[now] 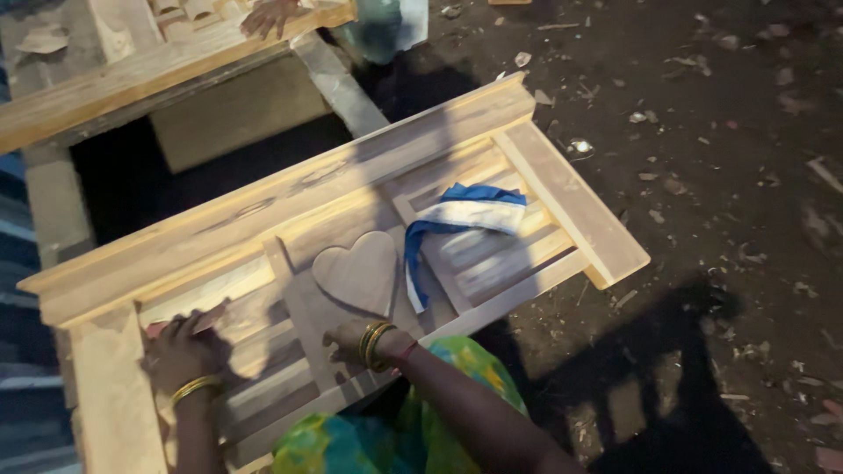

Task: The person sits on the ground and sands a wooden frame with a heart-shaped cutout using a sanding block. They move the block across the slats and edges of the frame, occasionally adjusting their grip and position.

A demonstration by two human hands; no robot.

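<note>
Head view: a wooden panel (351, 202) is lying tilted across the frame, with a carved heart (358, 272) raised near its middle. The heart serves as the landmark here.

The left hand (180, 351) is lying well to the left of the heart and a little below it, on the slatted part of the panel. Its grip is pinching a small reddish sanding pad (209, 318) flat against the wood, fingers pressed down over it. A gold bangle (195, 386) is circling that wrist.

The right hand (349, 341) is resting just below the heart, fingers bent down onto the slats; whether its grip is closed on anything I cannot tell, since shadow is hiding the fingertips. Bangles (375, 344) are sitting on that wrist too, just below the heart's lower tip.

A blue and white cloth (461, 219) is lying just right of the heart, one end trailing down beside its right edge and the rest bunched further up and right on the slats.

Below the heart, at the bottom edge, a green and yellow garment (413, 430) is showing.

Far up and left of the heart, another person's hand (268, 16) is resting on a second wooden frame (132, 75). Right of the heart, beyond the panel's end, the dirt floor (720, 175) is lying strewn with chips.
</note>
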